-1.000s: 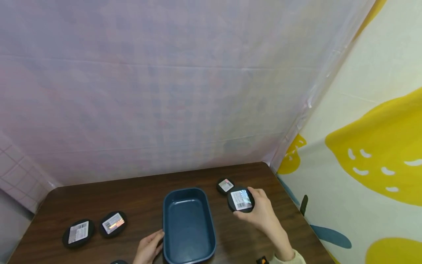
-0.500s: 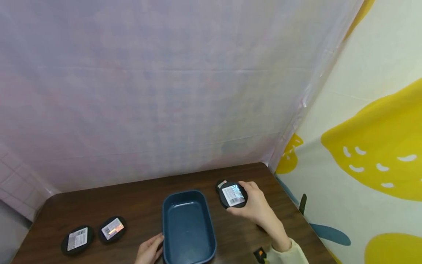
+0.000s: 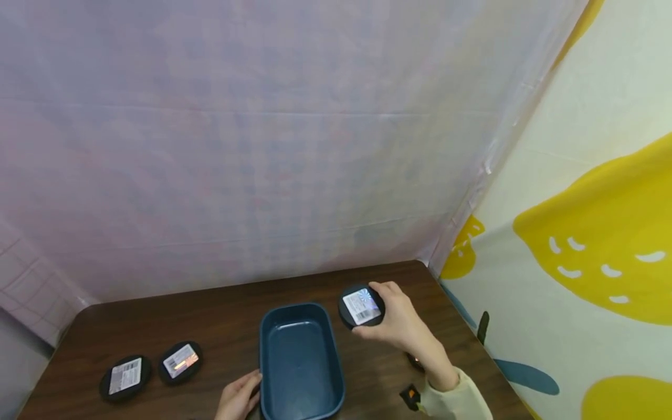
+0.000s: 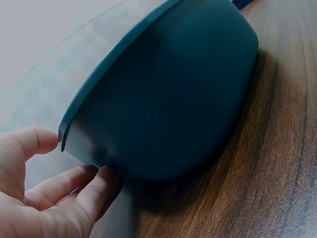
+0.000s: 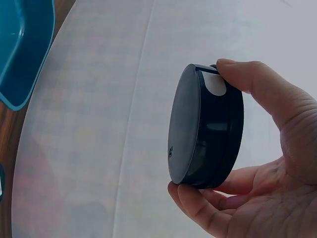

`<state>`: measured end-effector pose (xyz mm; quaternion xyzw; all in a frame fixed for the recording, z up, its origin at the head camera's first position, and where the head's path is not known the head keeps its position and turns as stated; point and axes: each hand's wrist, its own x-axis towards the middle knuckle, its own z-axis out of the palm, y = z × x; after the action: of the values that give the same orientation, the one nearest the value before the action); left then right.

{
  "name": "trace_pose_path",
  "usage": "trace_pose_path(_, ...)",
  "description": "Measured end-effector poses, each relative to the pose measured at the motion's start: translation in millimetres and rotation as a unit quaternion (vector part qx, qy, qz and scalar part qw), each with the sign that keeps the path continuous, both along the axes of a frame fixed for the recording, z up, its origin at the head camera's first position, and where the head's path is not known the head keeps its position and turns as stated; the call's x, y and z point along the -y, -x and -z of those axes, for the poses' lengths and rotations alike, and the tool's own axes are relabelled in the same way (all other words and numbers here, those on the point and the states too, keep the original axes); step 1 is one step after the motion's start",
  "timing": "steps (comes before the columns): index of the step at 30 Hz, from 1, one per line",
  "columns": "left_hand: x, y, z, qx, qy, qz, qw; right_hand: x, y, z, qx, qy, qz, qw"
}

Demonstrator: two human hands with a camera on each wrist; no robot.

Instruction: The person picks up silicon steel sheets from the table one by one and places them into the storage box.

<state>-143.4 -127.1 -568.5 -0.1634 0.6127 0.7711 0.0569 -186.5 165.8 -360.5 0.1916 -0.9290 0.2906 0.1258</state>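
In the head view, a deep blue rectangular tray stands on the brown table. My left hand holds its left side; the left wrist view has the thumb at the rim and fingertips against the outer wall below. My right hand grips a round black compact by its edge, right of the tray's far end. A white label with a shiny patch faces up toward my head. From the right wrist, the compact shows a smooth flat face and a white sticker on its side, between thumb and fingers.
Two similar labelled compacts lie at the left of the table. A dark round thing is partly hidden under my right forearm. Near my sleeve is a small black and orange item. Cloth hangs behind and right.
My right hand has moved the compact left, toward the tray; it now covers the spot where another compact showed behind it. The left hand stays at the tray's side.
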Motion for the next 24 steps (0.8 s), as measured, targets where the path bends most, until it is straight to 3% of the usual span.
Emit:
trace_pose_path(14,-1.1,1.3,-3.8,0.021,0.008,0.005,0.9997,18.4,-2.0,-4.4,0.008,0.004,-0.036,0.9993)
trace_pose_path(24,-0.3,0.2,-0.9,-0.003,0.004,0.003,1.0000,43.0,-3.0,-1.7,0.038,-0.001,-0.080,0.9961)
